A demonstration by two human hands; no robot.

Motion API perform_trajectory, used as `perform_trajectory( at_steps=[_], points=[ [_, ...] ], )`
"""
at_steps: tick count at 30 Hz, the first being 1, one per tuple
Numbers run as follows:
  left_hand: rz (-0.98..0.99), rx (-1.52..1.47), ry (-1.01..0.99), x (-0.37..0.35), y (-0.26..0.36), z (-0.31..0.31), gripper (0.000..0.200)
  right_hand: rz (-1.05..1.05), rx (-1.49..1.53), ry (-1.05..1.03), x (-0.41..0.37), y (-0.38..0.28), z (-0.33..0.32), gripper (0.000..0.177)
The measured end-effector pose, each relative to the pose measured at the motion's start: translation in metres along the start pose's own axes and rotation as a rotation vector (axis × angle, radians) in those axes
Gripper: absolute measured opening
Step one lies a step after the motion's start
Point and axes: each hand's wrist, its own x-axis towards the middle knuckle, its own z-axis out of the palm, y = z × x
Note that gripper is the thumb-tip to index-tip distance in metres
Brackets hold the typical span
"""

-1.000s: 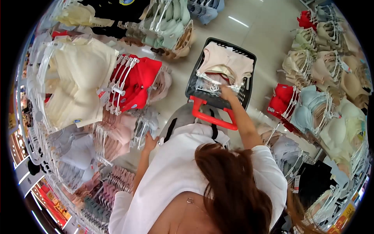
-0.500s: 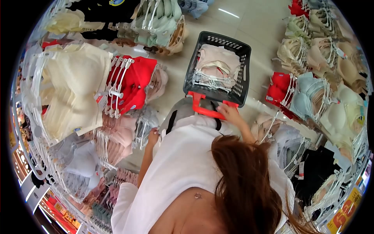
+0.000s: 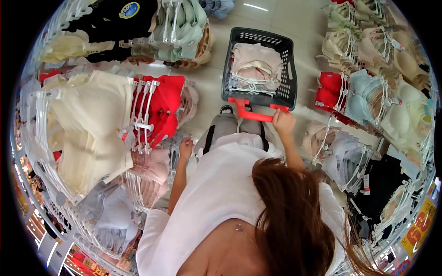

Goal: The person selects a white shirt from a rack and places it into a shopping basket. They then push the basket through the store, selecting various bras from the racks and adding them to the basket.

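Note:
My right hand [image 3: 283, 122] is wrapped round the red handle [image 3: 255, 116] of a dark grey shopping basket [image 3: 294, 78], at the end nearest me on the right. Inside the basket lie folded pale pink and beige bras [image 3: 256, 62] with white hangers at the near side. My left hand [image 3: 185, 148] hangs low at my left side, its fingers loosely curled with nothing visible in them. Close beside it are pale pink bras [image 3: 152, 168] on a rack, and grey ones partly behind the hand.
Racks of hanging bras line both sides: cream [image 3: 92, 119] and red [image 3: 163, 110] on the left, light blue [image 3: 366, 99] and black [image 3: 380, 184] on the right. A tiled floor [image 3: 258, 18] runs between them. A yellow price sign [image 3: 418, 225] stands at the lower right.
The racks have slid down the view on the left as I move forward. My right hand and the basket sit slightly higher, my left hand has swung forward, and my shoes now show.

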Motion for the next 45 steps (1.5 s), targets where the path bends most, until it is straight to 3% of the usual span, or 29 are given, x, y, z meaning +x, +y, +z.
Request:
perform_trajectory(
  at_steps=[4, 12, 16, 18, 21, 25, 28, 29, 31, 35, 36, 38, 40, 42, 44, 45],
  points=[
    [0.081, -0.132, 0.136, 0.011, 0.037, -0.004, 0.022, -0.027, -0.085, 0.058, 0.04, 0.011, 0.014, 0.037],
    [0.24, -0.33, 0.16, 0.033, 0.132, 0.021, 0.02, 0.03, -0.09, 0.043, 0.153, 0.016, 0.029, 0.04],
    [0.344, -0.244, 0.124, 0.054, 0.197, 0.034, 0.019, 0.062, -0.078, 0.041, 0.207, 0.025, 0.042, 0.04],
    [0.341, -0.263, 0.13, 0.068, 0.223, 0.041, 0.02, -0.025, -0.065, 0.148, 0.232, 0.032, 0.049, 0.039],
    [0.385, -0.262, 0.192, 0.082, 0.275, 0.055, 0.021, -0.074, -0.089, 0.121, 0.266, 0.041, 0.052, 0.039],
    [0.362, -0.233, 0.23, 0.114, 0.319, 0.094, 0.021, -0.12, -0.001, 0.13, 0.306, 0.049, 0.052, 0.038],
    [0.396, -0.301, 0.201, 0.12, 0.388, 0.133, 0.019, -0.102, 0.015, 0.087, 0.329, 0.057, 0.053, 0.036],
    [0.443, -0.029, 0.217, 0.109, 0.432, 0.131, 0.02, -0.097, 0.013, 0.062, 0.336, 0.059, 0.053, 0.035],
    [0.851, 0.229, 0.474, 0.117, 0.482, 0.125, 0.024, -0.109, 0.048, 0.066, 0.35, 0.063, 0.053, 0.032],
    [1.083, 0.291, 1.069, 0.113, 0.585, 0.047, 0.021, -0.174, 0.11, 0.048, 0.367, 0.072, 0.047, 0.031],
    [1.1, 0.342, 1.167, 0.102, 0.606, 0.018, 0.023, -0.18, 0.103, 0.071, 0.372, 0.075, 0.047, 0.03],
    [1.058, 0.565, 1.636, 0.085, 0.633, -0.029, 0.025, -0.207, 0.116, 0.1, 0.383, 0.078, 0.049, 0.03],
    [0.934, 0.541, 1.883, 0.074, 0.647, -0.057, 0.028, -0.161, 0.016, 0.064, 0.389, 0.082, 0.051, 0.03],
    [0.872, 0.657, 1.917, 0.076, 0.641, -0.094, 0.032, -0.146, 0.02, 0.063, 0.396, 0.082, 0.054, 0.03],
    [0.677, 0.857, 1.63, 0.079, 0.636, -0.119, 0.035, -0.121, 0.0, 0.053, 0.399, 0.085, 0.057, 0.031],
    [0.698, 0.886, 1.655, 0.081, 0.638, -0.127, 0.031, -0.117, -0.031, 0.045, 0.4, 0.088, 0.058, 0.03]
  ],
)
